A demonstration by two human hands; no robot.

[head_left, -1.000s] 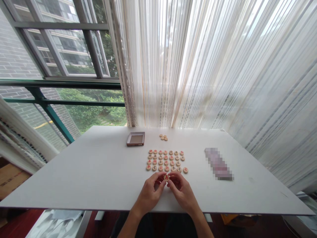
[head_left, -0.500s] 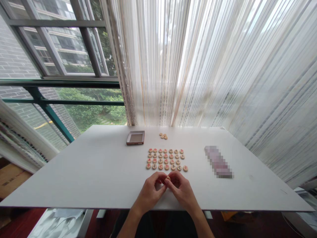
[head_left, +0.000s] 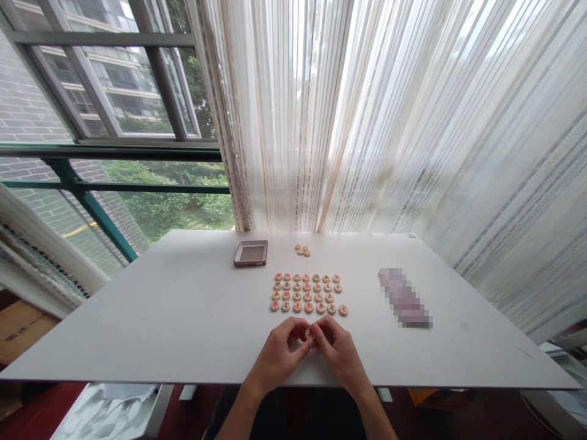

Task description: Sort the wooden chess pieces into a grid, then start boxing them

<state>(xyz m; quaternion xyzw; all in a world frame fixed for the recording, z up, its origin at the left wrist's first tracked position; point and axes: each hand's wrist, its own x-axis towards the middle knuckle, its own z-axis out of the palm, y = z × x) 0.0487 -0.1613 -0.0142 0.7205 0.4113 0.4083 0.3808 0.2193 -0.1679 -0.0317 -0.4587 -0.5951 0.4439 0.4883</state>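
Observation:
Between my two hands, just above the near part of the white table, is a round wooden Chinese chess piece with red marking on its face. My left hand pinches it from the left with thumb and fingers. From the right, the fingertips of my right hand close on the same piece. Beyond the hands lie several similar Chinese chess pieces in four rows, face up, with red or black characters. The row third from the back ends shorter on the right.
Farther back is a small loose group of blank-looking round pieces. A shallow open box stands left of it. A blurred-out pinkish flat item lies on the right. Sheer curtains hang behind the table.
The chess piece has been turned between my fingers, so its red-marked face now shows more. Both hands stay in nearly the same place, and the rows are unchanged.

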